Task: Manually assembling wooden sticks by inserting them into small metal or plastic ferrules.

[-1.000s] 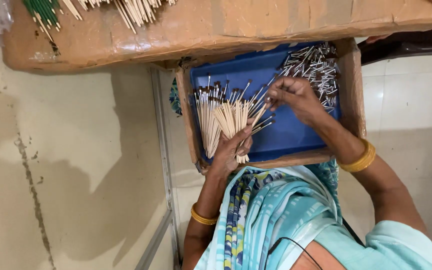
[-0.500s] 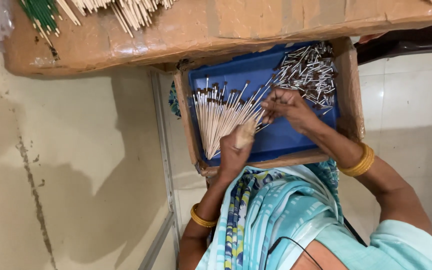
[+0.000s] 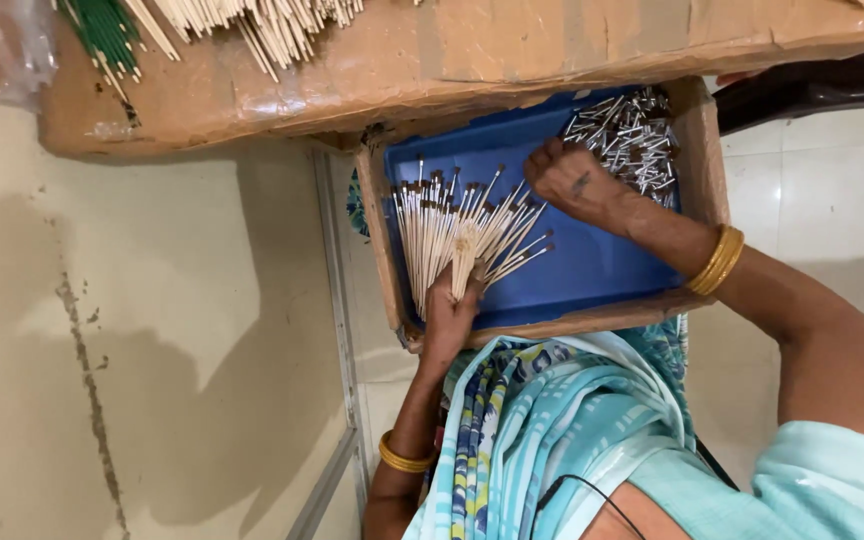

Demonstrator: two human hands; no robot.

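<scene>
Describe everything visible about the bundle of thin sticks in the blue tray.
The bundle of sticks is a fan of thin, pale, wood-like sticks, most ending in a small dark tip. They spread out from where the left hand grips their near ends, tips pointing away from the person. They lie in the left half of the blue tray, apart from the heap of small metal pieces in its far right corner, where the right hand rests closed.

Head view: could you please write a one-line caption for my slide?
Left hand grips a fan of wooden sticks over a blue tray; right hand reaches toward metal caps.
</scene>
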